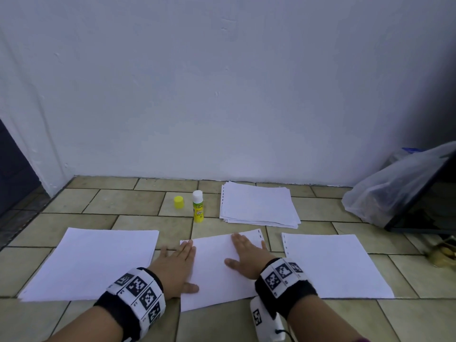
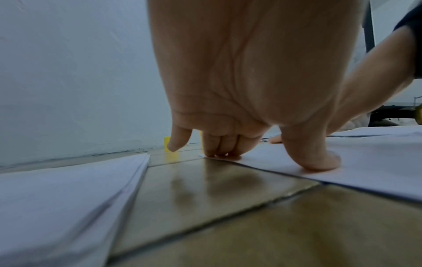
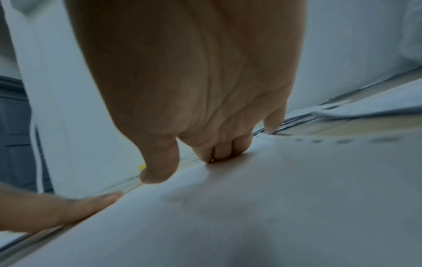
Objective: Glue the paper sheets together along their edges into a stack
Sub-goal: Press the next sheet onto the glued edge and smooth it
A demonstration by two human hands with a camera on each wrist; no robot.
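A white paper sheet [image 1: 214,265] lies on the tiled floor between my hands, its punched edge at the far right. My left hand [image 1: 176,264] lies flat on its left edge, fingers straight, thumb on the paper [image 2: 365,162]. My right hand [image 1: 249,255] presses flat on the sheet's right half [image 3: 297,198]. Another white sheet [image 1: 93,262] lies to the left and one more [image 1: 333,265] to the right. A loose stack of sheets [image 1: 259,204] sits further back. An uncapped yellow glue stick [image 1: 198,206] stands upright beside its yellow cap [image 1: 179,202].
A white wall [image 1: 222,95] rises behind the floor tiles [image 1: 123,201]. A translucent plastic bag [image 1: 389,186] and a dark frame [image 1: 419,193] lean at the far right. A dark doorway [image 1: 14,169] is at the left.
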